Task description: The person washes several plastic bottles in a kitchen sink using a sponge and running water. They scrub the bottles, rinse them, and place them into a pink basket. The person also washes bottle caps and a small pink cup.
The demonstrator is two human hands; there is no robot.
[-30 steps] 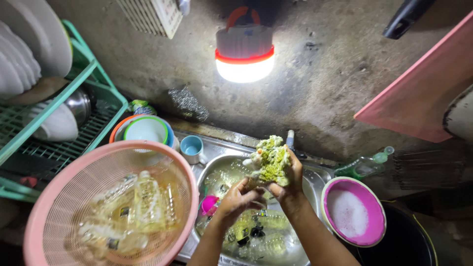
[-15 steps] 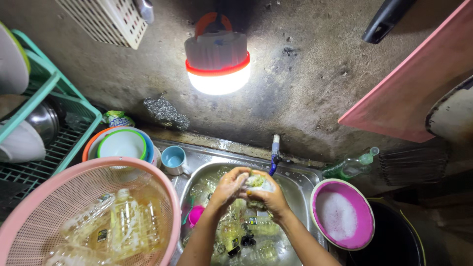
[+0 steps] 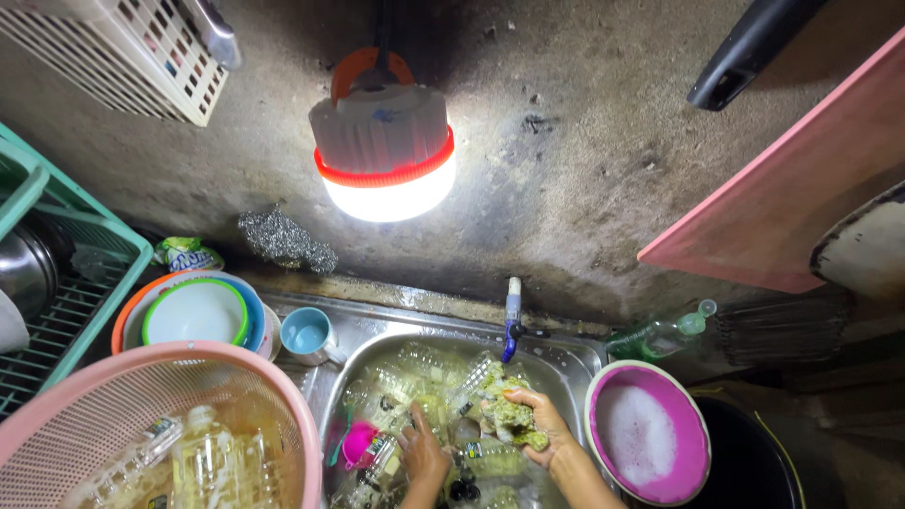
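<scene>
dim scene, glaring hanging lamp [image 3: 382, 141], dark corners, wide-angle edge bending

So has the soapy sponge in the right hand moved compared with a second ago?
Yes. The sponge in the right hand has come down: it was raised level with the tap, and now sits below it in the sink.

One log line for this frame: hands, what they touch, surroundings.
right hand: gripping green sponge | left hand: on bottles in sink | pink basin: suds | lamp: lit
</scene>
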